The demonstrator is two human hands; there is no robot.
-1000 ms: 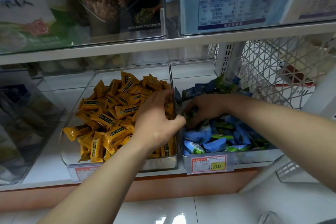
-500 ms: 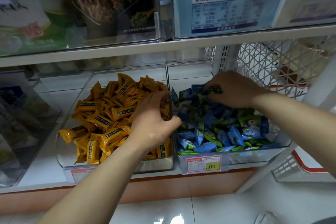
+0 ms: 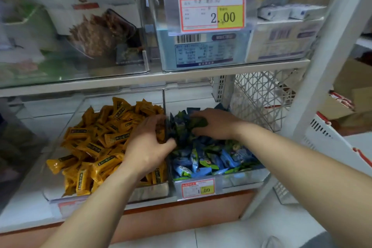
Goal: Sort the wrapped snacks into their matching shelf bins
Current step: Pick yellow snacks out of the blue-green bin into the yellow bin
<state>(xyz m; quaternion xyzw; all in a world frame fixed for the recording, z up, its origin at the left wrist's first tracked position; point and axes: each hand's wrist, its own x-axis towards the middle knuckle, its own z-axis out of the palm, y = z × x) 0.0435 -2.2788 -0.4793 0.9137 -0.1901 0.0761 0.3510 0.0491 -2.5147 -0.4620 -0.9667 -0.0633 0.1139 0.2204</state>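
Note:
Two clear bins stand side by side on the lower shelf. The left bin (image 3: 60,195) holds a heap of yellow wrapped snacks (image 3: 96,143). The right bin (image 3: 241,179) holds blue and green wrapped snacks (image 3: 213,159). My left hand (image 3: 147,145) lies on the right side of the yellow heap against the wall between the bins, its thumb over on the blue side and its fingers curled down among the yellow wrappers. My right hand (image 3: 217,125) reaches to the back of the right bin, fingers curled round a green wrapped snack (image 3: 199,123).
A price tag (image 3: 198,188) hangs on the right bin's front. The shelf above (image 3: 141,78) carries clear boxes of packaged goods and a large price tag (image 3: 212,10). A white mesh panel (image 3: 259,98) and a white post (image 3: 320,78) close the right side.
My right hand moved from the front of the blue and green bin to its back. My left hand stayed at the wall between the bins. The camera tilted up.

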